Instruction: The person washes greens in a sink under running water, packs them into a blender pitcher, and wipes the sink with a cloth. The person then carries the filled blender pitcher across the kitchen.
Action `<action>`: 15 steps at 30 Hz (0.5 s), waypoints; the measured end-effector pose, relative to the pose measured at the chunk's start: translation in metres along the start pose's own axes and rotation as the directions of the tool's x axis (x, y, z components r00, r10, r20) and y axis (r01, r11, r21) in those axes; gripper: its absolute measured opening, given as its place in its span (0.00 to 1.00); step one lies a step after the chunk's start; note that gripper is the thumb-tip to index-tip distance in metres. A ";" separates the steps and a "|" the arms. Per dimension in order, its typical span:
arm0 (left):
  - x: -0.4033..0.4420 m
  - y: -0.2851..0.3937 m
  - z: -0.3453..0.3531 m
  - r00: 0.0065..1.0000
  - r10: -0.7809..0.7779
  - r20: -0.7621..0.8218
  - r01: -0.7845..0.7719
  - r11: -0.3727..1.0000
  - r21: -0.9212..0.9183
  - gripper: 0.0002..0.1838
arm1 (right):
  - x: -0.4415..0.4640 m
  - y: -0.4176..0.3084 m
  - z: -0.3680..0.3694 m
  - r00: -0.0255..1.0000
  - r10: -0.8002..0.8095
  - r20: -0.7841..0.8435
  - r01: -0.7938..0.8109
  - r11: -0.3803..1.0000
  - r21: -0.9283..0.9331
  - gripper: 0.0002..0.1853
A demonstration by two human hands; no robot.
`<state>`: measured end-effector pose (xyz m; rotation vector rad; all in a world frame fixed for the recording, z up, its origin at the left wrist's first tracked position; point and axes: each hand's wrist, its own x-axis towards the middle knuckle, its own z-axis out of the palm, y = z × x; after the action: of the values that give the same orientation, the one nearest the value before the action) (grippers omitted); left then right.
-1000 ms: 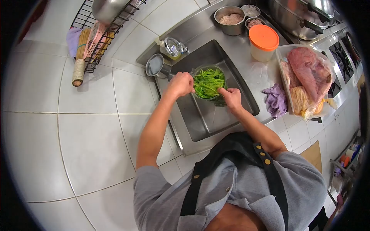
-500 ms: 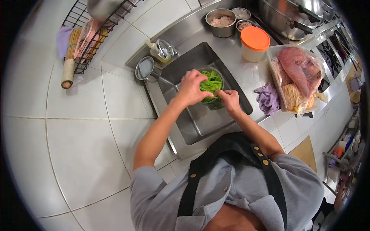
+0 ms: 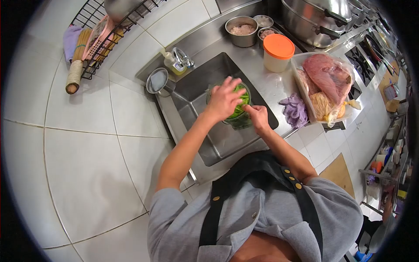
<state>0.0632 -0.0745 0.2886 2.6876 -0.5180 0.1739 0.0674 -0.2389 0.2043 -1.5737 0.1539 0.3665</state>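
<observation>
Cut green vegetables [image 3: 241, 108] fill a round clear container [image 3: 239, 122] over the metal sink [image 3: 218, 146]. Above the greens my left hand [image 3: 225, 99] is open, its fingers spread and partly hiding them. At the container's right edge my right hand [image 3: 257, 117] is closed, thumb and fingers pressed together on its rim.
Right of the sink lie a purple cloth [image 3: 295, 111] and a tray of bagged raw meat [image 3: 328, 83]. Behind stand an orange-lidded tub [image 3: 278, 53], a metal bowl [image 3: 242, 31] and a large pot [image 3: 314, 22]. A strainer [image 3: 158, 81] and soap bottle [image 3: 173, 63] flank the faucet.
My left hand has come off the container's left rim and moved over the greens, its fingers now spread. My right hand stays at the right edge. The whole view has shifted slightly.
</observation>
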 end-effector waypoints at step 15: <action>-0.007 -0.014 -0.049 0.954 0.052 -0.294 -0.127 0.962 -0.243 0.13 | -0.003 0.014 0.000 0.999 0.037 0.019 -0.040 0.979 0.201 0.18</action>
<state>0.0595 -0.0400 0.3266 2.3331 -0.5318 0.4784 0.0603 -0.2402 0.1917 -1.3697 0.2039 0.3808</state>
